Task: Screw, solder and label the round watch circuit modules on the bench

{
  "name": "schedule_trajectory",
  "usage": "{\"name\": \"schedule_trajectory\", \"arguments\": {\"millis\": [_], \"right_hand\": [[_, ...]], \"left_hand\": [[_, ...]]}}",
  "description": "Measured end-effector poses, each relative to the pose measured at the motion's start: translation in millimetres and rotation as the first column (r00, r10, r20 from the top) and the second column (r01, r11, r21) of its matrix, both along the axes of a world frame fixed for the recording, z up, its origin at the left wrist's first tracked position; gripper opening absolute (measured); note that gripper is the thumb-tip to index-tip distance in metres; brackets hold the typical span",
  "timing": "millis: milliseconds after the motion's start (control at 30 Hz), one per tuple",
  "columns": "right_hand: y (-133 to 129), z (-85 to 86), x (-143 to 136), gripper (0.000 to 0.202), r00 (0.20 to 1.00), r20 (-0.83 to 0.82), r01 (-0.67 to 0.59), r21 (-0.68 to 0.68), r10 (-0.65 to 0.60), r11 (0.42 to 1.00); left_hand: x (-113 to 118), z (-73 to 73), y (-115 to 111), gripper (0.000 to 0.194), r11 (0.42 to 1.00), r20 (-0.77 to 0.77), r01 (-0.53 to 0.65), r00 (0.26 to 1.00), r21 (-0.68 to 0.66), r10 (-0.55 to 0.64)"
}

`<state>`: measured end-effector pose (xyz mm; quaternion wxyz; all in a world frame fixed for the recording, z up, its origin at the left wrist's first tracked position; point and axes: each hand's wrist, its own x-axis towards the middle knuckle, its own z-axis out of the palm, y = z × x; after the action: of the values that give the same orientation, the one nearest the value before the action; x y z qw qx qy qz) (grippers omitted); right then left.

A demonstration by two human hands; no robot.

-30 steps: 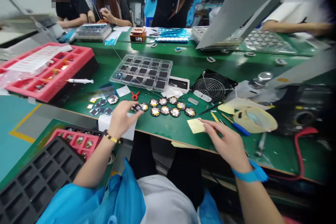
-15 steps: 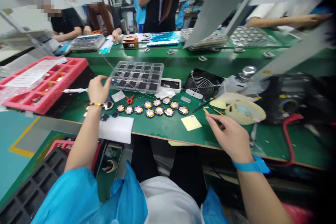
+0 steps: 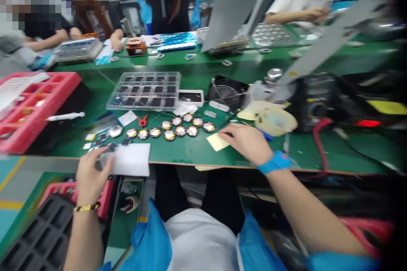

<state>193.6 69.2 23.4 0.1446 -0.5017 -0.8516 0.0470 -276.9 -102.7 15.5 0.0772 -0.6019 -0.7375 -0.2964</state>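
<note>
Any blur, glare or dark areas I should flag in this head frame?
Head view: the right edge falls to black, and the pink tray at far left looks smeared; the left hand and right hand are slightly soft but clearly outlined; pale glints show on the clear compartment box.

The sticky note (image 3: 217, 142) is pale yellow, the workbench (image 3: 178, 152) green. The bracelet (image 3: 86, 208) mixes black and yellow — the wristband (image 3: 274, 162) is bright blue.
</note>
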Motion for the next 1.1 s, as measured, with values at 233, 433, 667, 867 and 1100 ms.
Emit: {"name": "schedule_trajectory", "arguments": {"millis": [233,433,667,867,1100], "right_hand": [[35,-32.7,17,0.032,0.998,-0.010,-0.066,0.015,0.067,0.998],[41,-36.0,25,0.027,0.994,-0.094,-0.061,-0.066,0.055,0.996],[22,-3.6,13,0.022,0.973,-0.190,0.089,-0.214,-0.131,0.973],[-7,-3.9,-4,0.024,0.916,-0.372,0.112,-0.124,-0.151,0.986],[-60,-9.4,-68,0.024,0.909,-0.344,-0.226,0.067,0.235,0.972]], "left_hand": [[-11,-2.2,-6,0.039,0.999,0.043,0.010,0.999,-0.048,-0.008],[-12,-0.1,16,0.038,0.999,0.042,0.027,0.999,-0.041,-0.026],[-3,4.5,21,0.044,0.995,0.154,-0.046,0.988,0.093,0.031],[79,-4.5,39,0.064,0.949,0.397,0.293,0.862,0.118,-0.316],[148,-16.2,71,0.082,0.684,0.321,0.728,0.657,-0.036,-0.682]]}}
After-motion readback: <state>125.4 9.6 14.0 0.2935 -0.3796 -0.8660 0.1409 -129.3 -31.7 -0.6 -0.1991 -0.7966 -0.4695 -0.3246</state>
